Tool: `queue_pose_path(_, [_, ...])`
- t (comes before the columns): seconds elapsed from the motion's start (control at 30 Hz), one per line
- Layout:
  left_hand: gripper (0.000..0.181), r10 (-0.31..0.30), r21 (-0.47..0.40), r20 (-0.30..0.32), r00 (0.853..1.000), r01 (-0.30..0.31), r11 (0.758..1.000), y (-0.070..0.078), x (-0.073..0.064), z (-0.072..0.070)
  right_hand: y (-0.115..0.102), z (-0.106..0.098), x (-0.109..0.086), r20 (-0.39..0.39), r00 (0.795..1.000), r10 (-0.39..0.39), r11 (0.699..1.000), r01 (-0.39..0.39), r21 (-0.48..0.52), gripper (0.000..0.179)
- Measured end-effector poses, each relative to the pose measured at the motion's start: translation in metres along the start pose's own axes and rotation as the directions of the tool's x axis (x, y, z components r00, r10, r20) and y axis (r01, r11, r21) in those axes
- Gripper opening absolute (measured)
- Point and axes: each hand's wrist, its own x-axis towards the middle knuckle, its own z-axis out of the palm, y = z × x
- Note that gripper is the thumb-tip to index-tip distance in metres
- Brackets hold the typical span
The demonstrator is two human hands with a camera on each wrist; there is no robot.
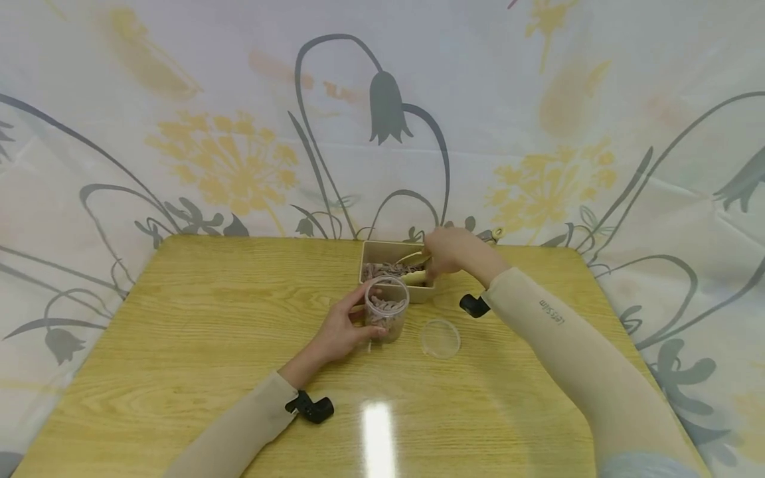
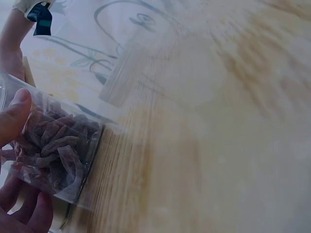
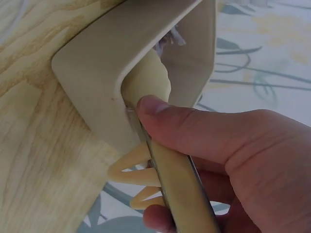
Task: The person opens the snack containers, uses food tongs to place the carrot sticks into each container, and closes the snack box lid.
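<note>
Some strips [image 1: 387, 305] fill the jar [image 1: 396, 332] partway — left hand [image 1: 343, 332] gripping it. More remain in the bin [image 1: 421, 294], right hand [image 1: 448, 251] clasping tongs [image 3: 177, 189] — lid [image 1: 441, 338] off, right.

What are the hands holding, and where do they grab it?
Left fingers hold the clear jar by its sides. Right fingers hold the tongs by the arms, close behind a scalloped tip.

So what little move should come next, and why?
Probably the right hand should squeeze the tongs: their ends look apart inside the box, by the brownish strips, and the left hand holds the open jar close by.
</note>
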Motion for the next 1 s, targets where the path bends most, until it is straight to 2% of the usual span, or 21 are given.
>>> queue_pose_path(0.13, [0.085, 0.007, -0.002, 0.004, 1.000, -0.007, 1.000, -0.001, -0.001, -0.001, 0.004, 0.004, -0.003, -0.038, 0.999, -0.031, 1.000, 0.031, -0.003, 0.053])
queue_pose_path(0.37, [0.085, 0.025, 0.004, 0.015, 1.000, -0.025, 1.000, 0.000, 0.000, -0.001, 0.013, 0.011, -0.008, -0.117, 0.991, -0.064, 0.998, 0.061, -0.031, 0.044])
queue_pose_path(0.67, [0.085, -0.004, -0.009, 0.016, 1.000, 0.004, 1.000, 0.004, 0.001, 0.001, 0.020, 0.013, -0.016, -0.197, 0.975, -0.099, 0.994, 0.089, -0.055, 0.039])
queue_pose_path(0.73, [0.085, -0.011, -0.009, 0.019, 1.000, 0.012, 1.000, 0.007, 0.000, 0.001, 0.021, 0.011, -0.020, -0.209, 0.973, -0.096, 0.994, 0.085, -0.065, 0.040])
queue_pose_path(0.9, [0.081, -0.019, -0.016, 0.026, 0.999, 0.019, 1.000, 0.029, -0.002, -0.001, 0.023, 0.005, -0.026, -0.217, 0.971, -0.099, 0.995, 0.090, -0.052, 0.042])
queue_pose_path(1.0, [0.079, -0.016, -0.014, 0.027, 1.000, 0.016, 1.000, 0.036, -0.003, -0.002, 0.025, 0.004, -0.029, -0.231, 0.968, -0.099, 0.995, 0.092, -0.043, 0.042])
